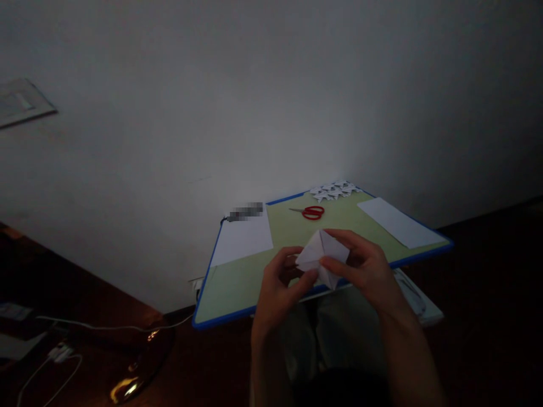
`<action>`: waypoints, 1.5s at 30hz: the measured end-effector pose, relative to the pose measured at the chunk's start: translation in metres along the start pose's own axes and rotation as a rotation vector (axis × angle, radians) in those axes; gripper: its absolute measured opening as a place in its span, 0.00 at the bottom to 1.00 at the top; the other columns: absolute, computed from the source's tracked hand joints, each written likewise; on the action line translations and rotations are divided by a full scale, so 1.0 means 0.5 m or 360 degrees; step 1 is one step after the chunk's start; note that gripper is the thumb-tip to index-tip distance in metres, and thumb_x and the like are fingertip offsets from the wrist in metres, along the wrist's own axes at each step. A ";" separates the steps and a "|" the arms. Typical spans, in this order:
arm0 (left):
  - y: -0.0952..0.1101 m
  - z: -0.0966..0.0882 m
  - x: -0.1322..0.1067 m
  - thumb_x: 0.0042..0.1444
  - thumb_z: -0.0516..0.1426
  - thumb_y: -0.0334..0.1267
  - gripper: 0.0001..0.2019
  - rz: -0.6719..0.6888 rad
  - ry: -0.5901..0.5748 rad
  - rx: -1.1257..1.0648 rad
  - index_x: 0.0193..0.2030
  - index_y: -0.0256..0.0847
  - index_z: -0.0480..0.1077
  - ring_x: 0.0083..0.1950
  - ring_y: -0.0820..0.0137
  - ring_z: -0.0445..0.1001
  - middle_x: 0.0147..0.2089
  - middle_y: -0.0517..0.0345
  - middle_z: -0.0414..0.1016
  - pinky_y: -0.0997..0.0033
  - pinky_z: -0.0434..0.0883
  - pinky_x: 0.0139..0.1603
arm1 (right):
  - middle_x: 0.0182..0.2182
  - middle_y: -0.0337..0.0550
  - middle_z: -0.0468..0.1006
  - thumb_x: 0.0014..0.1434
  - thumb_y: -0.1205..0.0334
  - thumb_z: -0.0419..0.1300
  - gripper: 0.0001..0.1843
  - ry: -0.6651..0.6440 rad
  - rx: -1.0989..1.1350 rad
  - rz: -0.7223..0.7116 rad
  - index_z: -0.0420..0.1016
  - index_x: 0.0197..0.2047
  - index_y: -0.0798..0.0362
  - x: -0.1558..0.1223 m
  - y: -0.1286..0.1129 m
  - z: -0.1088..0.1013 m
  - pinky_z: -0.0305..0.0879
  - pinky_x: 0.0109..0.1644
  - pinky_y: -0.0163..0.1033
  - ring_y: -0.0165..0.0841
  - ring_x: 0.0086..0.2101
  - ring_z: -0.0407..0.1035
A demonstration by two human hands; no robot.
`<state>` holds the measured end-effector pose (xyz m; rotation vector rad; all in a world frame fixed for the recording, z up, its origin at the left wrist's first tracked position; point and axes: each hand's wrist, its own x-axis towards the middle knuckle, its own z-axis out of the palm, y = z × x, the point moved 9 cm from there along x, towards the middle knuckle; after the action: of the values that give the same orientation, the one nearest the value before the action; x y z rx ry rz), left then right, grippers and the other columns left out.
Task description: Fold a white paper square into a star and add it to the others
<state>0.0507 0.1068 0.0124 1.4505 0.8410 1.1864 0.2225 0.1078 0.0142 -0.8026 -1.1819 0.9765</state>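
A folded piece of white paper, roughly diamond-shaped with creases meeting near its middle, is held up between my two hands above the table's front edge. My left hand pinches its lower left side, thumb in front. On the right side, my right hand grips it with the thumb across the front and the index finger along the top edge. Beyond the paper, red-handled scissors lie on the green tabletop. Several small folded white paper pieces are grouped at the far edge.
The green table has a blue rim and stands against a grey wall. Flat white sheets lie at its left and right. A blurred-out item rests at the back left. A white cable runs below.
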 end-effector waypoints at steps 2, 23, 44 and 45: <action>-0.009 0.007 0.009 0.56 0.72 0.40 0.14 -0.0023 0.0034 -0.0080 0.45 0.37 0.77 0.31 0.72 0.78 0.34 0.57 0.81 0.75 0.76 0.34 | 0.45 0.44 0.88 0.51 0.56 0.79 0.26 0.0103 0.0079 0.0019 0.84 0.53 0.48 0.004 0.009 0.001 0.78 0.39 0.40 0.39 0.38 0.81; 0.026 0.016 0.001 0.49 0.63 0.37 0.07 0.0005 0.0382 0.0091 0.31 0.36 0.81 0.26 0.72 0.72 0.27 0.58 0.79 0.74 0.69 0.28 | 0.46 0.47 0.89 0.49 0.55 0.79 0.27 0.0189 -0.0006 0.0004 0.84 0.52 0.48 -0.006 0.009 0.004 0.80 0.37 0.42 0.42 0.37 0.83; 0.016 -0.002 -0.003 0.57 0.67 0.41 0.11 0.0042 0.0160 0.0044 0.40 0.35 0.81 0.30 0.70 0.73 0.26 0.58 0.77 0.72 0.70 0.34 | 0.42 0.47 0.89 0.48 0.51 0.81 0.29 0.0254 0.0075 0.0042 0.84 0.52 0.49 -0.001 0.013 -0.012 0.80 0.38 0.42 0.41 0.36 0.83; 0.016 -0.003 -0.003 0.57 0.67 0.41 0.10 0.0051 0.0177 0.0042 0.39 0.35 0.81 0.30 0.70 0.73 0.26 0.58 0.77 0.72 0.70 0.35 | 0.41 0.47 0.90 0.48 0.51 0.80 0.29 0.0260 0.0075 0.0043 0.84 0.52 0.49 -0.001 0.012 -0.013 0.80 0.37 0.42 0.41 0.35 0.83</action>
<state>0.0482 0.1042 0.0200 1.4344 0.9151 1.2944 0.2275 0.1094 0.0072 -0.8465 -1.0061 0.9393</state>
